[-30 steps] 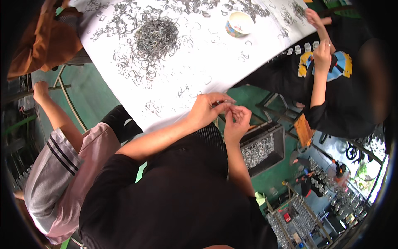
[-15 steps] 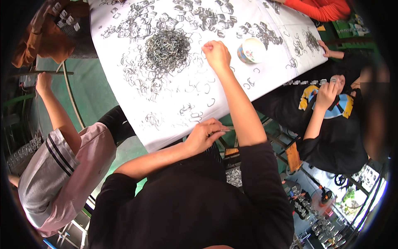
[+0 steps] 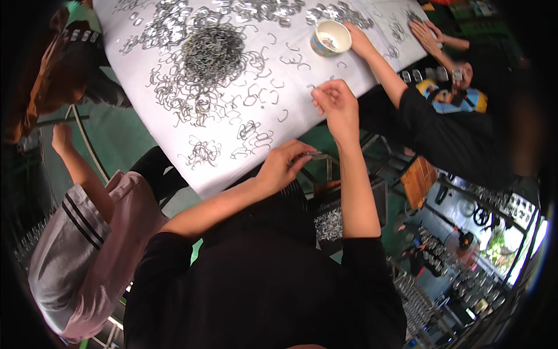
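My left hand (image 3: 281,167) is at the table's near edge, thumb and fingers pinched on a small metal piece (image 3: 314,153) that sticks out past the fingertips. To the right and a little farther off, my right hand (image 3: 342,110) hovers over the table edge with curled fingers; whatever lies between its fingertips is too small to make out. Loose C-shaped wire pieces (image 3: 203,154) are scattered on the white tabletop (image 3: 216,181) beyond my left hand. A dense heap of dark bent wires (image 3: 214,53) stands farther back.
A co-worker's hand (image 3: 359,41) is at a paper cup (image 3: 330,39) on the right; small pieces lie inside the cup. Flat shiny metal buckles (image 3: 174,26) cover the far table. A bin of metal parts (image 3: 329,224) sits below my right forearm. Another person (image 3: 99,244) sits at left.
My right hand has drawn back from mid-table toward the near edge. The co-worker's hand has come from in front of their chest to the cup. My view has shifted; my left hand keeps its pinch.
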### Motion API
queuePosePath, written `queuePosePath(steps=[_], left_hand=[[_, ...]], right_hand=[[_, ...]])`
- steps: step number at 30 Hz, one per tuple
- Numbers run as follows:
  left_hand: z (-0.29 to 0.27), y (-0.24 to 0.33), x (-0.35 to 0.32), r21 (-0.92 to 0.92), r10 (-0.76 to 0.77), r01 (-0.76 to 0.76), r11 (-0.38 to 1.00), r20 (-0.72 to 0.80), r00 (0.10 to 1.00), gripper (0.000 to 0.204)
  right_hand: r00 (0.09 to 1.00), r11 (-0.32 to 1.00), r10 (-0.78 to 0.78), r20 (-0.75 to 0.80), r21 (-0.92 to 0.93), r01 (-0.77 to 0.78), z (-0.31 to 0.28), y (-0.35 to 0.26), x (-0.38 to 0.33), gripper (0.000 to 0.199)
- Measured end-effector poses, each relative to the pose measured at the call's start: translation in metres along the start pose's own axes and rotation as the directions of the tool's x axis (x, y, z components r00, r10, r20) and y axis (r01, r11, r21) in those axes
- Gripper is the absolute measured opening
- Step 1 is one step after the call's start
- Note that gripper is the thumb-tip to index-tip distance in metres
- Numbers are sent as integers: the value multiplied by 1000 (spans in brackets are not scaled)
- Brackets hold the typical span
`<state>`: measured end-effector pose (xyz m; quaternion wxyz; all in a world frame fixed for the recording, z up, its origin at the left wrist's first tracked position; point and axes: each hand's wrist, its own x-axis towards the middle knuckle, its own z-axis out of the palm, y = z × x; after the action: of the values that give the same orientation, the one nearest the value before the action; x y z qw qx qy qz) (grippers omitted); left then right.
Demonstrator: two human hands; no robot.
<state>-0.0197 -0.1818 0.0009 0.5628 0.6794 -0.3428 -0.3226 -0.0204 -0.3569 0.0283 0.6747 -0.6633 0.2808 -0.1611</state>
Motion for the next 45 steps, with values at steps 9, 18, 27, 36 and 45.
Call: queuePosePath(steps=[9,18,27,36,45], left_hand=[[10,14,11,-86,-55,54,995,-2,999,16],[6,1,37,-4,212,-212,977,49,976,15],[-95,-92,274,794,475,-120,596,-228,850,29],[-98,-59,274,656,141,75,751,-270,953,17],[-33,27,105,428,-236,56,902,381,894,19]], right_hand=[[907,974,34,-420,217,64,-17,14,-149,22],[800,954,-141,-584,137,268,-5,30,-142,22],[807,954,-288,-516,-84,287,-20,52,-147,26],[816,959,-265,-514,-50,280,-23,58,-142,23],[808,915,-396,-436,-258,310,-13,56,-126,18]])
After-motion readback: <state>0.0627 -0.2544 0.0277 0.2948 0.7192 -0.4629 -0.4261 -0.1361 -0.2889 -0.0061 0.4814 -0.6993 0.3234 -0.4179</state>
